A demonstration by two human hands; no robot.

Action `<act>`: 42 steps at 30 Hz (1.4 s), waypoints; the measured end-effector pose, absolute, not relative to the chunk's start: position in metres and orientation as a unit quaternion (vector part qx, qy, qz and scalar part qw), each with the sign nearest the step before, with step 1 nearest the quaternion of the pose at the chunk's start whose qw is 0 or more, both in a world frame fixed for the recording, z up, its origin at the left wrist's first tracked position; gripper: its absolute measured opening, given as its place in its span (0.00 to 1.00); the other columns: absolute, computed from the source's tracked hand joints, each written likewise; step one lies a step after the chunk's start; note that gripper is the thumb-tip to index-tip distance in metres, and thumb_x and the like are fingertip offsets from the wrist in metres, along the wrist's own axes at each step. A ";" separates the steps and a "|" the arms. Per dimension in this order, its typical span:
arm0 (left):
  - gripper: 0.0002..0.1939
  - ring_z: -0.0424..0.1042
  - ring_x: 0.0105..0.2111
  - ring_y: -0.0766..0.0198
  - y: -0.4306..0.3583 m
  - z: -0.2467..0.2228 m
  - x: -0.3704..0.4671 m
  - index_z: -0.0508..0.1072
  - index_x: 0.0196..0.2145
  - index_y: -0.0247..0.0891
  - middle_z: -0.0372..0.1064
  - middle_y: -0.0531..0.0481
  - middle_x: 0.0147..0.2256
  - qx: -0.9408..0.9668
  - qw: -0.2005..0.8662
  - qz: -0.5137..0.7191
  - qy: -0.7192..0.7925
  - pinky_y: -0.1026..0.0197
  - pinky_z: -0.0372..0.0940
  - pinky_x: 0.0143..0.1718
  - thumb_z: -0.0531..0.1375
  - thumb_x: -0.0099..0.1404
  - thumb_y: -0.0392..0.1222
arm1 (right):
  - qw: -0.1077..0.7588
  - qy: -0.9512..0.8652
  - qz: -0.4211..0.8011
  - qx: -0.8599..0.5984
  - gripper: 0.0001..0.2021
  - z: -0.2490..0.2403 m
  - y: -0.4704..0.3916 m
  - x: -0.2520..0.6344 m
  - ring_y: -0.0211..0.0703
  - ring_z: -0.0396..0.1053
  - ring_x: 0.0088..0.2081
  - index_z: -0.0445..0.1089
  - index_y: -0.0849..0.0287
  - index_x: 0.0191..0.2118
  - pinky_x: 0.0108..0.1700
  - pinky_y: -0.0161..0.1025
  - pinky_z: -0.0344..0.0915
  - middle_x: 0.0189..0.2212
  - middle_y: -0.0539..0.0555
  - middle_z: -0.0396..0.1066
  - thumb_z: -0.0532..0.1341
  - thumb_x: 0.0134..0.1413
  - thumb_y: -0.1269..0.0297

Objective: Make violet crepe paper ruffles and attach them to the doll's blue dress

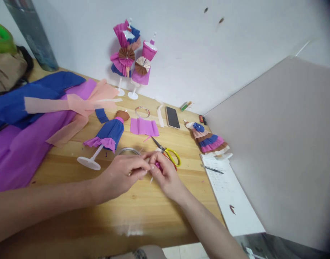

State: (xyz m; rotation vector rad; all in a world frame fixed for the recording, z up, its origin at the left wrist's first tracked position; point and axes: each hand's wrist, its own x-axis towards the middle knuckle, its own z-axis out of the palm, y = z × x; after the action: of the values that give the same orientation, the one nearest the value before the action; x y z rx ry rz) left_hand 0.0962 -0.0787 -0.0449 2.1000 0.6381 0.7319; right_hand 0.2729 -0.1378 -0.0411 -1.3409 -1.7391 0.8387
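Observation:
My left hand point(127, 175) and my right hand point(165, 174) meet over the middle of the table, fingertips touching. A small bunched piece of magenta crepe paper point(158, 166) shows between the closed fingers of my right hand. My left thumb and forefinger pinch at the same spot; what they grip is too small to make out. A thin whitish strip end point(151, 180) pokes out below the fingers. Just behind my hands lie scissors point(173, 157) with yellow handles, blades partly apart, and a roll of tape point(129, 149), partly hidden by my left hand.
Left: a small dress stand point(107, 135) lies tilted; crepe sheets point(46, 133) spread beyond it. Ahead: a purple paper piece point(144, 127), a bangle point(142, 112), a phone point(172, 117). Two dressed stands point(127, 59) stand by the wall. Right: another dressed figure point(208, 138), paper point(232, 198), a pen point(213, 169).

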 end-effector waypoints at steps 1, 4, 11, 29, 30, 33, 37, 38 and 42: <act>0.09 0.71 0.27 0.68 -0.078 -0.041 0.096 0.75 0.30 0.37 0.74 0.54 0.26 0.810 0.425 0.305 0.265 0.67 0.64 0.30 0.56 0.65 0.32 | 0.398 -0.657 0.367 -0.525 0.09 -0.041 -0.135 0.271 0.39 0.62 0.30 0.57 0.55 0.32 0.32 0.36 0.60 0.28 0.50 0.64 0.54 0.64 0.60; 0.07 0.73 0.30 0.67 -0.074 -0.035 0.096 0.75 0.34 0.37 0.76 0.52 0.30 0.768 0.463 0.328 0.298 0.66 0.66 0.31 0.57 0.62 0.32 | 0.417 -0.607 0.430 -0.523 0.07 -0.041 -0.127 0.267 0.38 0.59 0.27 0.62 0.56 0.39 0.30 0.35 0.58 0.26 0.47 0.61 0.54 0.63 0.58; 0.03 0.73 0.28 0.67 -0.062 -0.035 0.099 0.71 0.33 0.35 0.72 0.54 0.27 0.658 0.585 0.352 0.318 0.65 0.69 0.31 0.59 0.58 0.33 | 0.511 -0.547 0.433 -0.502 0.13 -0.040 -0.103 0.248 0.42 0.63 0.31 0.65 0.55 0.48 0.34 0.39 0.64 0.29 0.49 0.61 0.55 0.59 0.61; 0.15 0.72 0.38 0.62 -0.072 -0.050 0.099 0.74 0.37 0.38 0.74 0.47 0.37 0.898 0.156 0.345 0.224 0.63 0.65 0.36 0.48 0.73 0.35 | 0.634 -0.333 0.544 -0.437 0.18 -0.035 -0.118 0.211 0.36 0.55 0.27 0.64 0.54 0.37 0.25 0.30 0.55 0.30 0.47 0.59 0.56 0.34 0.74; 0.14 0.71 0.37 0.63 -0.071 -0.051 0.099 0.73 0.36 0.38 0.73 0.48 0.36 0.894 0.150 0.358 0.224 0.63 0.65 0.36 0.48 0.73 0.34 | 0.639 -0.321 0.552 -0.429 0.18 -0.035 -0.118 0.210 0.36 0.55 0.27 0.65 0.54 0.37 0.25 0.30 0.55 0.29 0.47 0.59 0.56 0.33 0.74; 0.12 0.66 0.30 0.64 -0.066 -0.052 0.096 0.70 0.31 0.39 0.71 0.49 0.31 0.897 0.130 0.364 0.216 0.63 0.61 0.30 0.51 0.68 0.30 | 0.636 -0.302 0.573 -0.419 0.19 -0.036 -0.117 0.209 0.36 0.56 0.28 0.67 0.54 0.37 0.28 0.30 0.56 0.28 0.46 0.61 0.57 0.31 0.75; 0.12 0.67 0.27 0.66 -0.055 -0.042 0.091 0.71 0.28 0.37 0.71 0.50 0.28 0.892 0.140 0.373 0.213 0.63 0.58 0.27 0.52 0.64 0.27 | 0.597 -0.357 0.577 -0.428 0.21 -0.033 -0.114 0.217 0.39 0.61 0.33 0.70 0.54 0.40 0.37 0.35 0.61 0.32 0.47 0.65 0.58 0.34 0.74; 0.11 0.68 0.26 0.66 -0.053 -0.039 0.090 0.71 0.28 0.36 0.71 0.51 0.26 0.882 0.146 0.389 0.221 0.63 0.58 0.28 0.53 0.64 0.27 | 0.590 -0.380 0.568 -0.430 0.21 -0.031 -0.113 0.221 0.40 0.62 0.35 0.70 0.54 0.41 0.40 0.37 0.61 0.33 0.48 0.66 0.58 0.35 0.74; 0.14 0.68 0.24 0.67 -0.047 -0.027 0.087 0.72 0.24 0.34 0.70 0.52 0.22 0.885 0.132 0.400 0.199 0.64 0.56 0.26 0.54 0.65 0.29 | 0.553 -0.473 0.515 -0.453 0.15 -0.021 -0.110 0.239 0.43 0.65 0.39 0.73 0.53 0.40 0.43 0.40 0.62 0.37 0.50 0.70 0.59 0.43 0.73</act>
State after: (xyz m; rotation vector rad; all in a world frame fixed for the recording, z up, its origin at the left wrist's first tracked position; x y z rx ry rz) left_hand 0.0868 -0.0470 -0.0270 2.5677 0.5784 1.1607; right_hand 0.2391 -0.1103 -0.0209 -1.0705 -1.1187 1.2186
